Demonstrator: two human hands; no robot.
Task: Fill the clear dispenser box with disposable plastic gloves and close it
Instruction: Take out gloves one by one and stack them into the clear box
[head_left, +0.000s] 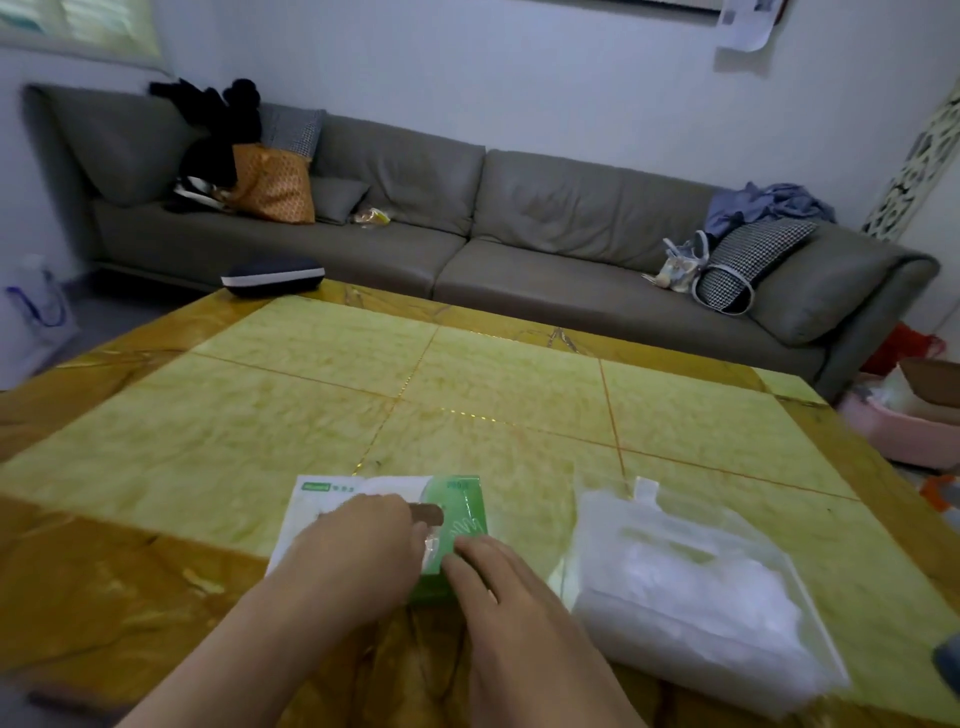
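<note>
— What is at the near edge of the bench (519, 395)?

— A green-and-white glove packet (363, 499) lies flat there. The left hand (358, 551) covers its middle, fingers curled down onto its torn opening; the right hand (498, 587) rests on its green end, fingers straight.

— And the dispenser?

— The clear dispenser box (691, 587) sits near the bench's near right corner, just beside the packet, with white plastic gloves (711, 587) inside. A grey sofa (467, 218) stands beyond the far edge.
</note>
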